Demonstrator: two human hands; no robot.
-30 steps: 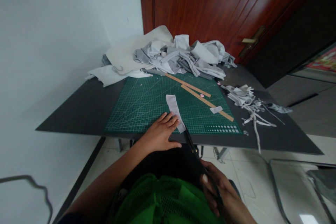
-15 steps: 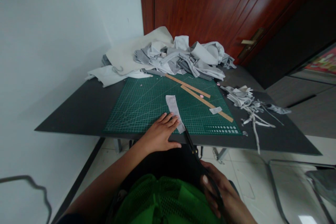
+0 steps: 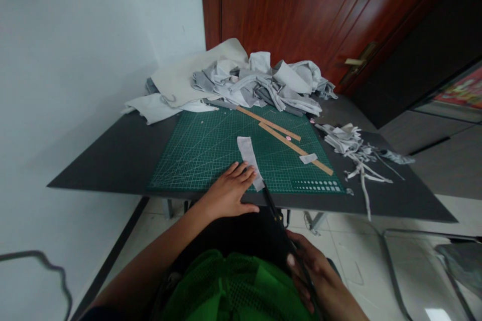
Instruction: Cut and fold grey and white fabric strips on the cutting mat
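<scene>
A light grey-white fabric strip (image 3: 246, 151) lies on the green cutting mat (image 3: 192, 150). Flat across its near part rests my left hand (image 3: 231, 188), fingers stretched forward and thumb out to the right. My right hand (image 3: 314, 271), below the table's front edge, grips a pair of black scissors (image 3: 271, 204) by the handles. Their long blades point up and away from me, and the tips meet the strip's near right edge. How far the blades are parted is hard to make out.
Two tan wooden rulers (image 3: 297, 148) lie at the mat's right, with a small fabric scrap (image 3: 309, 158) on one. A heap of grey and white fabric (image 3: 259, 83) fills the table's back. Thin offcuts (image 3: 344, 139) lie at the right. A metal-framed chair (image 3: 395, 271) stands at lower right.
The scissors' handles look closer together than before, with my right hand still around them. My left hand and the fabric strip have stayed in place.
</scene>
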